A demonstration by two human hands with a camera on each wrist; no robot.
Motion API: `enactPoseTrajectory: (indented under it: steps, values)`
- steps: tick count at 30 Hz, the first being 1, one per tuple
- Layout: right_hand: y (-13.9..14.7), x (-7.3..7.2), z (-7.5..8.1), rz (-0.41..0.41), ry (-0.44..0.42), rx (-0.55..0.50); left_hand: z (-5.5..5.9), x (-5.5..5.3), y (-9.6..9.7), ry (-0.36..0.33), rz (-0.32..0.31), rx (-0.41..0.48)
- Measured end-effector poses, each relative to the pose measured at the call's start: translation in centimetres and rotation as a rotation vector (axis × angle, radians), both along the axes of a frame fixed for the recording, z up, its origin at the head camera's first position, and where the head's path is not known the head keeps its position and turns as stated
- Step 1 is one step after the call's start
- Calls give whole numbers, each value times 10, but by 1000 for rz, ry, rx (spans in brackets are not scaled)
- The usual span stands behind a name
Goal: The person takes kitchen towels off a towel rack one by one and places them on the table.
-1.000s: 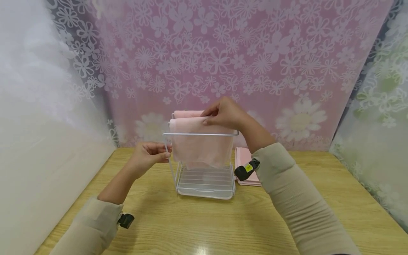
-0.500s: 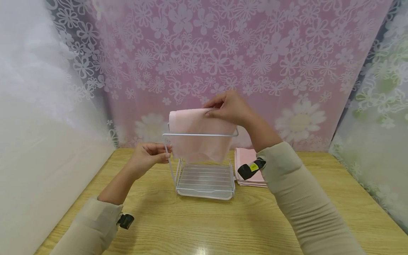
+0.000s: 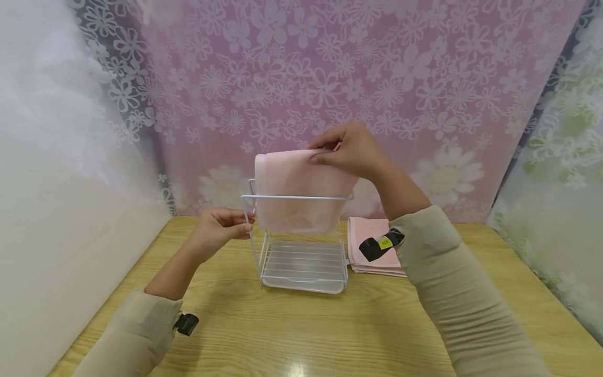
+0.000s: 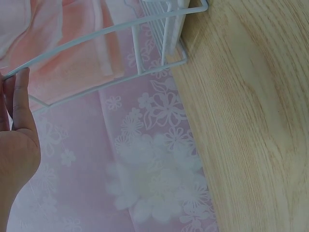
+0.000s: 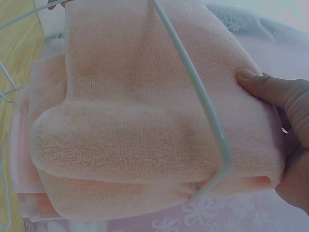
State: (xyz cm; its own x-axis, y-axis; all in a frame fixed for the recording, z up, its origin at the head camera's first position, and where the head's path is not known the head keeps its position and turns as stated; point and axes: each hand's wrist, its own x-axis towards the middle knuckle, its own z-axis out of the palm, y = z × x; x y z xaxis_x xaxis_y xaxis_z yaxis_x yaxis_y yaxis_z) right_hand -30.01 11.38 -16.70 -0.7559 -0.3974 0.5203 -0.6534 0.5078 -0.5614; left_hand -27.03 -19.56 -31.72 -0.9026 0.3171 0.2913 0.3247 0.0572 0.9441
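A pink towel, folded over, hangs from my right hand, which pinches its top edge near the right corner. Its lower part overlaps the top rail of a white wire rack in the head view. My left hand pinches the rack's left upright between thumb and fingers. The left wrist view shows those fingers at the wire, with pink cloth beyond it. Up close in the right wrist view, the terry surface of the towel shows, with a rack bar crossing in front.
A stack of folded pink towels lies on the wooden table, just right of the rack. The rack's base holds a pale tray under a wire shelf. A floral curtain stands behind, with light panels at both sides.
My right hand has risen and moved right, lifting the towel higher over the rack's top rail. The separate rear fold seen earlier no longer shows. My left hand stays on the upright.
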Motion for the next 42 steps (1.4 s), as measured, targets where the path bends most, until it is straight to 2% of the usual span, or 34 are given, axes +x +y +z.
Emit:
enactPoseTrajectory:
  steps: [11,17,24,32,39,42]
  values:
    - [9,10,15,-52,78,-7,-1,-1,-1,-1,-4,12]
    - [15,14,24,-43,128,-30,-1,0,-2,4,6,14]
    - [27,20,32,-45,91,-110,0,1,-1,-2,6,19]
    - [44,24,32,-49,83,-193,-2,2,-1,6,0,18]
    - [53,27,29,-50,79,-222,-1,2,0,10,4,9]
    - [55,31,25,-13,93,-229,-1,2,1,8,0,14]
